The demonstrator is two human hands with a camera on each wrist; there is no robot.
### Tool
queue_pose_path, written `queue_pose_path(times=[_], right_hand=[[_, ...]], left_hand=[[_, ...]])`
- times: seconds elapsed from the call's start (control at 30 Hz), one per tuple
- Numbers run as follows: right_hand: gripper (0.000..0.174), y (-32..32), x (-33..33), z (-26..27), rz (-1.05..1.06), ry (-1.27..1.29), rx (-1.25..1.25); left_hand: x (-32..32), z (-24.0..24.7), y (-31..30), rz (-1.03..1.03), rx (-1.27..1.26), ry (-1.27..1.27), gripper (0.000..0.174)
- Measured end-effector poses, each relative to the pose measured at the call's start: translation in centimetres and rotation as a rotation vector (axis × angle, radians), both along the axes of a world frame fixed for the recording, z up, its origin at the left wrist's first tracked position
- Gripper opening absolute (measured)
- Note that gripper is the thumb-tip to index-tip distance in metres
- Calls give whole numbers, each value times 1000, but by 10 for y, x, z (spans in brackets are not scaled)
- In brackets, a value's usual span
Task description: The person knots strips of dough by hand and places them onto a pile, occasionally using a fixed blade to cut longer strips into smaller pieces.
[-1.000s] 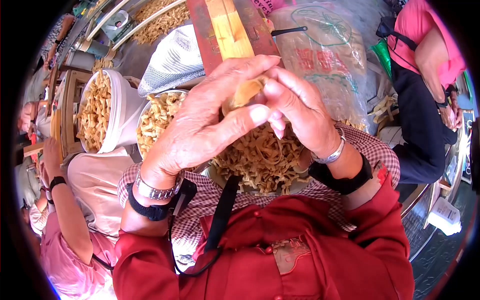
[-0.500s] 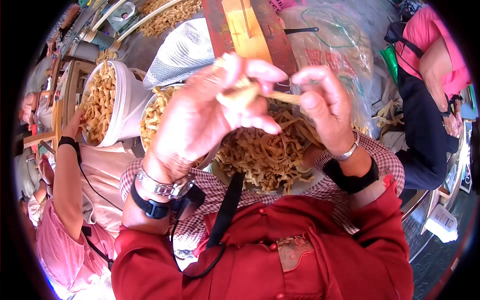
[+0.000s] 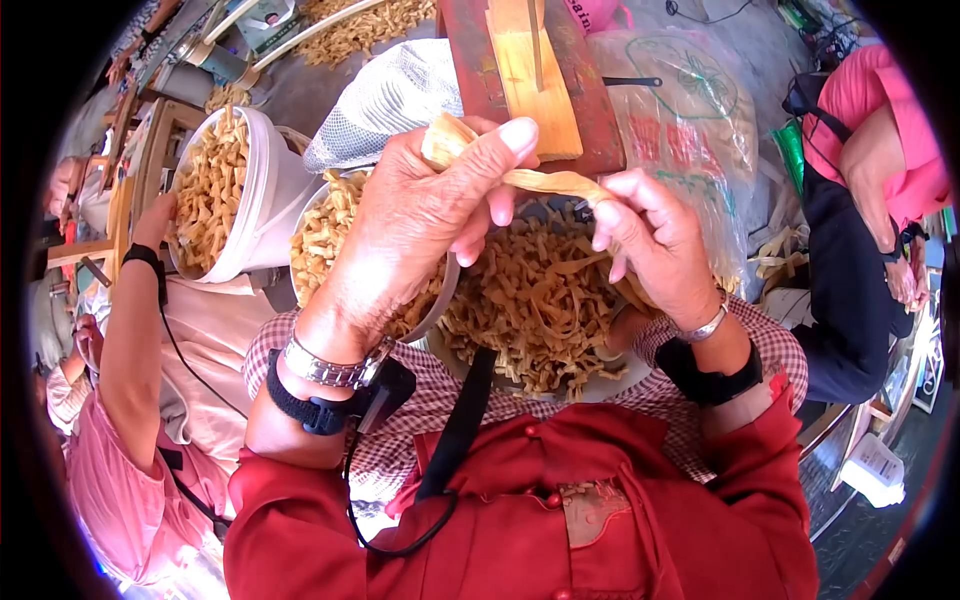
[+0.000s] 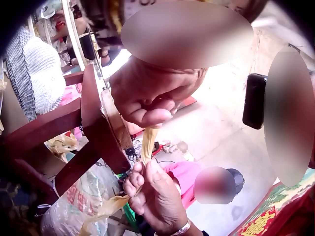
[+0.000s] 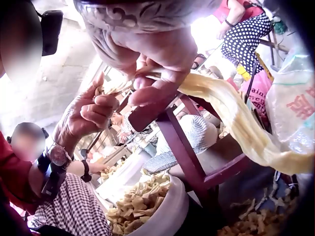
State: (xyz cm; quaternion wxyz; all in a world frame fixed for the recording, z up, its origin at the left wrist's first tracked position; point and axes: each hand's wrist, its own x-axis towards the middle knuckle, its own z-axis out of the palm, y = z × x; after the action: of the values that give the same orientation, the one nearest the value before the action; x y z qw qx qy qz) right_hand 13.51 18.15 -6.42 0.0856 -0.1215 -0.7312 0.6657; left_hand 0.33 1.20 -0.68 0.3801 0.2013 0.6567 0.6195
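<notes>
A long, pale yellow, pliable strip (image 3: 555, 183) stretches between my two hands. My left hand (image 3: 425, 200), wearing a metal watch, pinches one end with the thumb on top, and a folded bit of the strip stands up behind that thumb. My right hand (image 3: 655, 240), with a silver bracelet, pinches the strip between thumb and fingers. In the right wrist view, a wide loose length of the strip (image 5: 231, 108) hangs away from the right hand. Below both hands, a basin of short yellowish pieces (image 3: 540, 310) rests on my lap.
Left of my lap stand a pail (image 3: 300, 280) and a white bucket (image 3: 255, 225), both full of yellowish knotted pieces. Ahead is a red wooden bench (image 3: 590, 110) bearing a yellow board (image 3: 545, 110). A plastic bag (image 3: 690, 110) lies to its right. People sit on either side.
My hands were close together around the strip, then parted. The left hand turned from palm showing to thumb on top, and the strip is now drawn out between the hands.
</notes>
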Motion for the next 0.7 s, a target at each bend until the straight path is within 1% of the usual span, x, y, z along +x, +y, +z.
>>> queue_pose_path(times=[0.03, 0.1, 0.13, 0.17, 0.2, 0.23, 0.3, 0.33, 0.37, 0.4, 0.47, 0.57, 0.6, 0.67, 0.7], right_hand=[[19, -2, -1, 2, 19, -19, -14], [23, -6, -3, 8, 58, -31, -35], [23, -8, -4, 13, 67, -69, -56], [23, -10, -5, 19, 75, -108, -77], [23, -10, -5, 22, 83, -149, -98], [26, -5, -6, 22, 156, -98, 133], [26, -2, -4, 22, 156, 34, 220], [27, 0, -4, 23, 155, 107, 265], [25, 5, -5, 31, 175, 83, 301], [24, 8, -8, 36, 160, 110, 343], [23, 14, -15, 43, 134, 159, 427], [21, 29, -44, 48, 13, 267, 647], [21, 35, -53, 50, -34, 289, 731], [21, 43, -68, 52, -112, 361, 823], [21, 46, -73, 52, -147, 375, 864]], left_hand=[[1, -2, 1, 44, 39, -42, 27], [3, 1, 3, 70, 33, -86, 22], [4, 2, 4, 83, 30, -108, 20], [5, 3, 6, 73, 32, -137, 15], [5, 2, 6, 71, 43, -125, 14], [4, 0, 5, 68, 54, -112, 13], [0, 5, 4, 78, 54, -119, 10], [-4, 6, 1, 93, 100, -150, 9], [-8, 4, -2, 99, 147, -179, 8], [-11, 4, -2, 103, 197, -210, 6], [-16, 6, 5, 158, 226, -152, 5], [-34, 7, 18, 190, 291, -79, 6], [-37, 13, 26, 204, 265, -35, 7], [-41, 21, 39, 261, 252, -7, 8], [-45, 20, 41, 249, 265, 13, 9]])
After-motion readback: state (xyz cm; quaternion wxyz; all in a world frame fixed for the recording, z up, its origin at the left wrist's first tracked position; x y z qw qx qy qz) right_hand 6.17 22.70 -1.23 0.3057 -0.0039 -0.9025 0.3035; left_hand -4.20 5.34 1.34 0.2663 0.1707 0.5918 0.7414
